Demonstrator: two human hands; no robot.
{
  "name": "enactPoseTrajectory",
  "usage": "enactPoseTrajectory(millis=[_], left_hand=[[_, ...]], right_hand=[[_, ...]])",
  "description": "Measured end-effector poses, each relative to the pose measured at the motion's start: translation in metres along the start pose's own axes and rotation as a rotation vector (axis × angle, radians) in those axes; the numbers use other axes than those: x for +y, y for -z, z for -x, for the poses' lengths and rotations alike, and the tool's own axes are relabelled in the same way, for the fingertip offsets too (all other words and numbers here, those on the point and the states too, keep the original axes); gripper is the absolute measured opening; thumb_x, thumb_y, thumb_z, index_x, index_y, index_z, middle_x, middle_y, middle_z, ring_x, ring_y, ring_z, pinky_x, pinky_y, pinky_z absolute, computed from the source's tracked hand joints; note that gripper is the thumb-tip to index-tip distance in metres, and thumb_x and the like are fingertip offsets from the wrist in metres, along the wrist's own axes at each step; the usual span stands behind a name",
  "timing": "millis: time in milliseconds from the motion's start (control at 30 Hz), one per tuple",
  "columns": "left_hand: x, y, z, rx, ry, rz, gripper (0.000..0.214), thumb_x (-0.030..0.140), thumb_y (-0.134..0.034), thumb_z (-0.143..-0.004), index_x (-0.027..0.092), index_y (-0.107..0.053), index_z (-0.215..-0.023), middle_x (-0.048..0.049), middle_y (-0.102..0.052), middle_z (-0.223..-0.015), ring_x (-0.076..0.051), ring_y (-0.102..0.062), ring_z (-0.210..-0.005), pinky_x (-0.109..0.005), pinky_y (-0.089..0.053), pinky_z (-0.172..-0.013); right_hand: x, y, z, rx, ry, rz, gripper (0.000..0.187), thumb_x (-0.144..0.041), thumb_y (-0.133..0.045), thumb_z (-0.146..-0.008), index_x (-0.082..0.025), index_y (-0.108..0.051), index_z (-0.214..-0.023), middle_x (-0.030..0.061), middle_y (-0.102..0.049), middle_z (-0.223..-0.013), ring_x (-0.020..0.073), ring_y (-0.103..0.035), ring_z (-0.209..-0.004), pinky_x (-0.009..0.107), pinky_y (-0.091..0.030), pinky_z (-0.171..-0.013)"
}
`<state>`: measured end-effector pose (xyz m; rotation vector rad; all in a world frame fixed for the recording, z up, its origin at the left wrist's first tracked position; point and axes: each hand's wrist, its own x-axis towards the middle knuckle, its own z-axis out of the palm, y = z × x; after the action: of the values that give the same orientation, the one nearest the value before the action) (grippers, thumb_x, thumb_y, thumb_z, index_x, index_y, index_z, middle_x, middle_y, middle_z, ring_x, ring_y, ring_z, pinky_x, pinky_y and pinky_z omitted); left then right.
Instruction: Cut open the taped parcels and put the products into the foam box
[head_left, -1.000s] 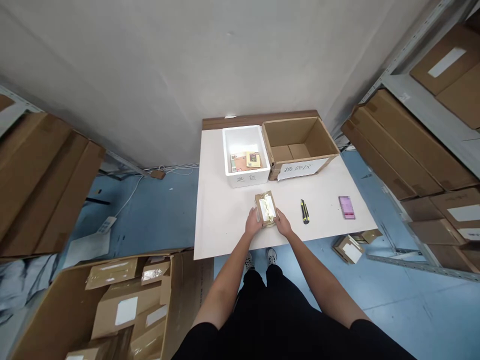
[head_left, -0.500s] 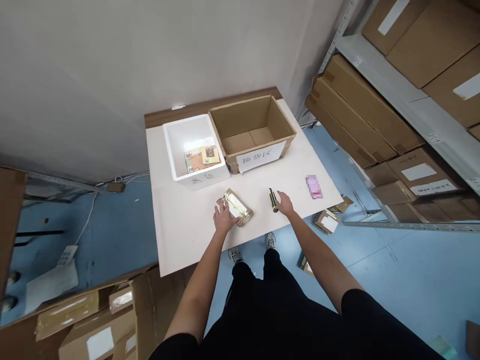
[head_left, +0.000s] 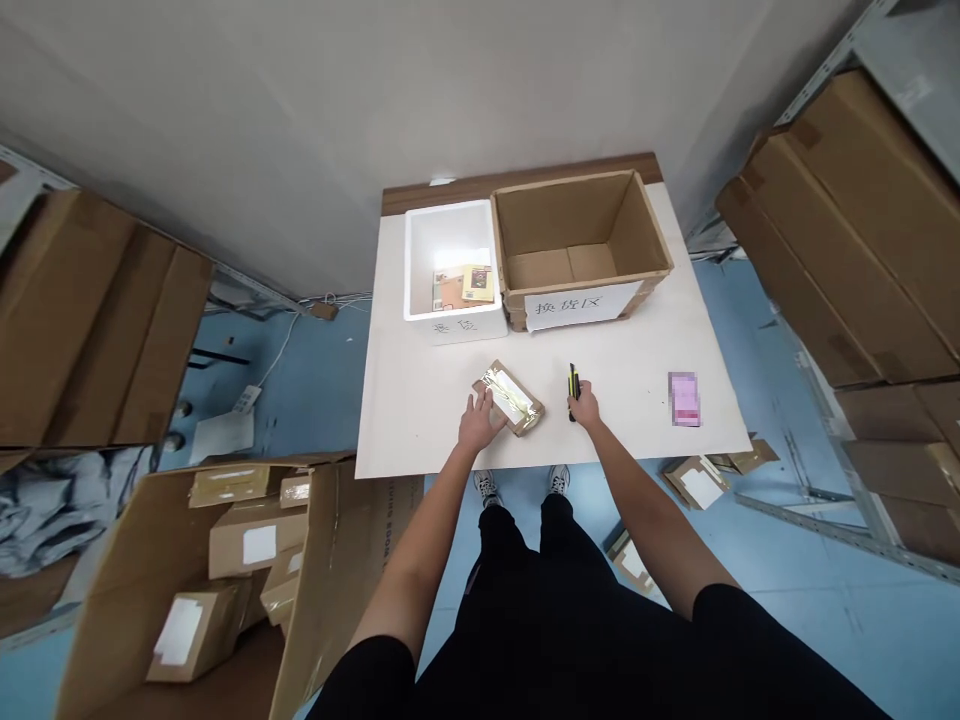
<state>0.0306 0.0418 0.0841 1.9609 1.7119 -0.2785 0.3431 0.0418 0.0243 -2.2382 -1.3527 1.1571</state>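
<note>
On the white table lies a small tape-wrapped cardboard parcel (head_left: 513,396) with a white label, set at a slant. My left hand (head_left: 480,422) rests against its near left edge, fingers spread and touching it. To the right, my right hand (head_left: 585,406) has its fingers closed round a black and yellow utility knife (head_left: 573,380), which points away from me. I cannot make out whether its blade is out. A pink card-like item (head_left: 684,399), blurred by pixels, lies at the table's right side.
Behind the parcel stand a white foam box (head_left: 457,328) with small packs inside and an open cardboard box (head_left: 585,306) with a handwritten label. A large carton (head_left: 330,560) at lower left holds several parcels. Shelves with cartons (head_left: 847,220) flank the table (head_left: 420,430).
My right hand has closed on the utility knife, which stands more upright in view. My left hand has shifted toward the parcel's left edge. The view has swung left.
</note>
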Motion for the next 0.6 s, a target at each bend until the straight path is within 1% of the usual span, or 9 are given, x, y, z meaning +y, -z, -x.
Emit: enactPoseTrajectory(millis=[67, 100, 167, 200, 267, 300, 367, 467, 600], left_hand=[[0.005, 0.0, 0.0, -0.02, 0.009, 0.01, 0.094, 0.069, -0.049, -0.099, 0.026, -0.012, -0.173, -0.0029, -0.008, -0.179, -0.04, -0.013, -0.163, -0.049, -0.043, -0.12], [0.007, 0.0, -0.001, -0.025, 0.009, 0.015, 0.093, 0.068, -0.049, -0.098, 0.026, -0.011, -0.173, -0.0021, -0.006, -0.18, -0.041, -0.013, -0.163, -0.049, -0.043, -0.12], [0.01, 0.001, -0.002, -0.031, 0.012, 0.03, 0.093, 0.067, -0.05, -0.098, 0.029, -0.01, -0.173, -0.001, -0.005, -0.18, -0.041, -0.014, -0.163, -0.05, -0.043, -0.119], [0.01, 0.001, -0.002, -0.032, 0.01, 0.038, 0.092, 0.067, -0.05, -0.099, 0.031, -0.009, -0.172, -0.0005, -0.006, -0.18, -0.041, -0.015, -0.162, -0.05, -0.043, -0.119], [0.01, 0.001, -0.001, -0.027, 0.0, 0.058, 0.09, 0.068, -0.049, -0.099, 0.034, -0.01, -0.172, 0.0, -0.007, -0.18, -0.04, -0.017, -0.162, -0.051, -0.043, -0.119], [0.009, 0.0, -0.001, -0.022, -0.007, 0.07, 0.089, 0.068, -0.049, -0.099, 0.035, -0.01, -0.172, 0.0, -0.008, -0.18, -0.04, -0.017, -0.162, -0.05, -0.043, -0.119], [0.007, -0.001, 0.0, -0.005, -0.02, 0.097, 0.088, 0.069, -0.049, -0.099, 0.036, -0.012, -0.172, 0.0001, -0.01, -0.18, -0.039, -0.018, -0.162, -0.05, -0.043, -0.118], [0.005, -0.003, 0.0, 0.008, -0.031, 0.135, 0.088, 0.067, -0.05, -0.099, 0.036, -0.013, -0.172, 0.0009, -0.011, -0.18, -0.039, -0.019, -0.162, -0.049, -0.044, -0.118], [0.005, -0.005, 0.0, 0.008, -0.042, 0.172, 0.09, 0.066, -0.054, -0.097, 0.035, -0.015, -0.172, 0.0017, -0.01, -0.18, -0.039, -0.019, -0.161, -0.049, -0.044, -0.119]], right_hand=[[-0.032, -0.004, 0.01, -0.043, 0.2, -0.06, 0.06, -0.021, -0.046, -0.098, -0.019, -0.032, -0.157, 0.009, -0.075, -0.117, 0.0203, -0.074, -0.081, 0.034, -0.059, -0.081], [-0.051, -0.008, 0.015, -0.07, 0.308, -0.055, 0.063, -0.022, -0.045, -0.099, -0.022, -0.029, -0.16, 0.0088, -0.075, -0.121, 0.0213, -0.074, -0.085, 0.036, -0.059, -0.084], [-0.087, -0.021, 0.024, -0.128, 0.477, 0.024, 0.064, -0.025, -0.047, -0.101, -0.025, -0.03, -0.163, 0.0089, -0.073, -0.13, 0.0247, -0.073, -0.101, 0.038, -0.058, -0.091], [-0.103, -0.028, 0.027, -0.159, 0.527, 0.083, 0.063, -0.026, -0.048, -0.102, -0.027, -0.033, -0.163, 0.0082, -0.071, -0.135, 0.0257, -0.072, -0.107, 0.038, -0.057, -0.093], [-0.128, -0.04, 0.032, -0.209, 0.558, 0.208, 0.059, -0.025, -0.048, -0.102, -0.031, -0.039, -0.161, 0.0056, -0.068, -0.143, 0.0261, -0.071, -0.113, 0.037, -0.055, -0.096], [-0.135, -0.045, 0.033, -0.221, 0.549, 0.263, 0.059, -0.023, -0.048, -0.102, -0.032, -0.041, -0.16, 0.0045, -0.066, -0.145, 0.026, -0.071, -0.113, 0.036, -0.055, -0.096], [-0.141, -0.049, 0.035, -0.205, 0.513, 0.344, 0.059, -0.021, -0.047, -0.102, -0.032, -0.042, -0.159, 0.0038, -0.065, -0.147, 0.0259, -0.071, -0.114, 0.035, -0.054, -0.096], [-0.138, -0.046, 0.04, -0.146, 0.468, 0.405, 0.06, -0.02, -0.045, -0.102, -0.03, -0.041, -0.161, 0.0052, -0.066, -0.147, 0.0265, -0.07, -0.117, 0.036, -0.053, -0.096], [-0.133, -0.043, 0.049, -0.158, 0.49, 0.453, 0.059, -0.022, -0.045, -0.103, -0.031, -0.04, -0.161, 0.0046, -0.062, -0.151, 0.0259, -0.07, -0.117, 0.036, -0.053, -0.099]])
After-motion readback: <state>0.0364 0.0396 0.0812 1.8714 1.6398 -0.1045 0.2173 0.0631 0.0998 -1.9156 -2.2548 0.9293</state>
